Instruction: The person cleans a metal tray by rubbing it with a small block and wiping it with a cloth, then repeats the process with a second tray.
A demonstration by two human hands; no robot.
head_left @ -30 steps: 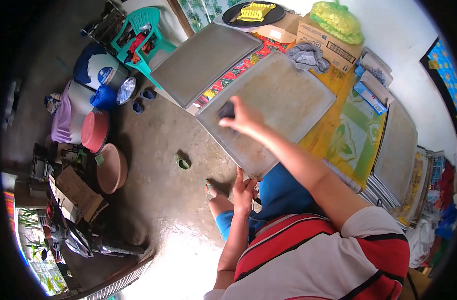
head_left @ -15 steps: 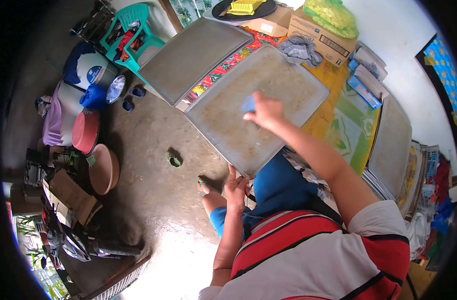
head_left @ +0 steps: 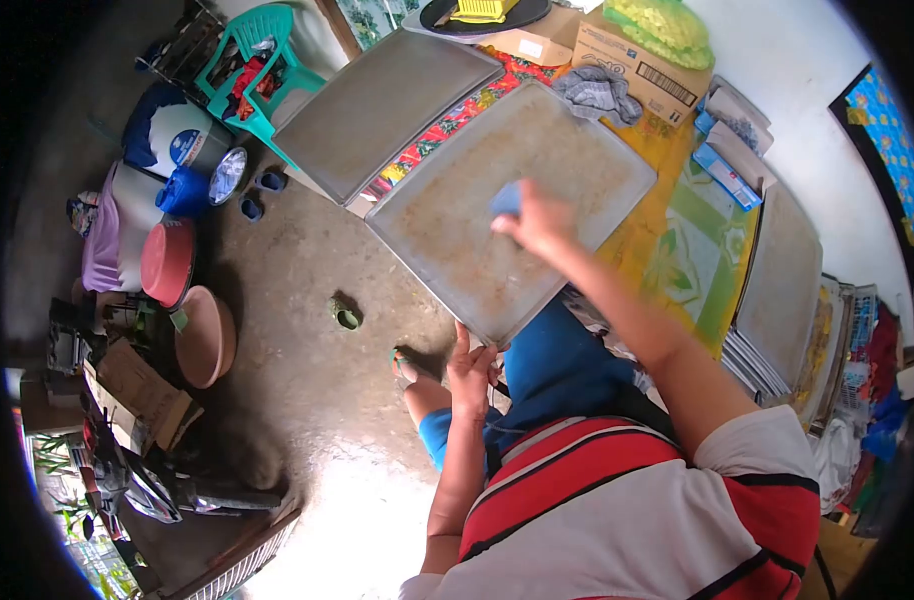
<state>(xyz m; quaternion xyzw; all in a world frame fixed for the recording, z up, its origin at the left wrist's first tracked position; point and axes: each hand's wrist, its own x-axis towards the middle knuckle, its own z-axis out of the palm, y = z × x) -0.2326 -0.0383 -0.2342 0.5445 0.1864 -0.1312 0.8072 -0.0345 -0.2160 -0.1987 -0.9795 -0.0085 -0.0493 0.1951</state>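
A large metal baking tray [head_left: 467, 215] with brownish stains lies at a slant, its near corner jutting over the table's edge toward my lap. My left hand [head_left: 471, 372] grips that near corner, fingertips at the rim. Over the middle of the tray, my right hand [head_left: 543, 218], slightly smeared by motion, is closed on a small flat blue piece [head_left: 506, 200] pressed against the surface; I cannot tell whether it is a scraper or a pad. A second metal tray [head_left: 387, 110] lies beyond, to the left.
A crumpled grey cloth [head_left: 599, 94] sits by the tray's far corner, before a cardboard box [head_left: 642, 65]. More trays [head_left: 777, 280] are stacked at the right. Left of the table are a green chair [head_left: 252, 60], basins [head_left: 205, 335] and a green clog [head_left: 345, 314] on the floor.
My right hand shifts slightly over the tray, with the blue piece still in it. The left hand keeps its grip on the corner. The whole view has tilted a little.
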